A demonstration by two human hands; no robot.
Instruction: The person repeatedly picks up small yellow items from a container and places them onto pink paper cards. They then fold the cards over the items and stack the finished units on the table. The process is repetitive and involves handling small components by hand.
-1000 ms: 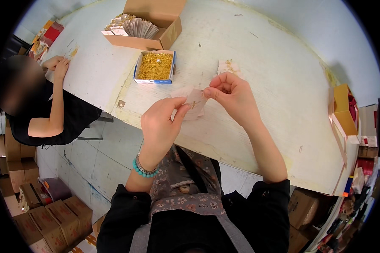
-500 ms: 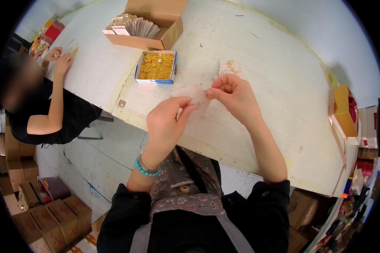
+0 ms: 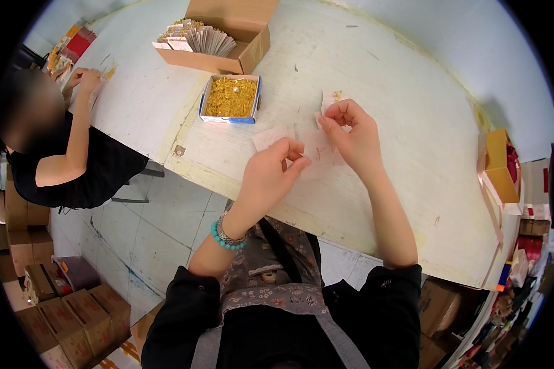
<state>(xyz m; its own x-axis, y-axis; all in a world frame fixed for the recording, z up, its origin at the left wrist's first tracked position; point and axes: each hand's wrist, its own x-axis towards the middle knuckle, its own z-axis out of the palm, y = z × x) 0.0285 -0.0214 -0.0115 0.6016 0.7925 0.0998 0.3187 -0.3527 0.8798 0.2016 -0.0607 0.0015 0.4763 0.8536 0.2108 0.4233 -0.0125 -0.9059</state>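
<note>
A thin, see-through whitish sheet or small bag (image 3: 319, 158) with a faint reddish mark lies between my hands, over the table's near edge. My left hand (image 3: 271, 173) is closed at its left side, thumb and forefinger pinched at its edge. Beside those fingers rests a pale card (image 3: 269, 138), partly covered by the hand. My right hand (image 3: 358, 136) is also closed, thumb and forefinger together; what they hold, if anything, is too small to make out. Just behind them lies a small row of white cards (image 3: 330, 97) with gold-coloured bits, partly hidden.
A blue-and-white box (image 3: 230, 101) full of gold-coloured safety-pin-like pieces stands at the left. Behind it, an open cardboard box (image 3: 252, 55) holds packed cards. A co-worker (image 3: 64, 141) sits at the left, hands on the table. A yellowish box (image 3: 501, 163) stands at the right edge.
My hands have moved apart: the left toward the right and slightly nearer, the right slightly away. The pale card now shows beside the left fingers. The co-worker's hands have come closer together.
</note>
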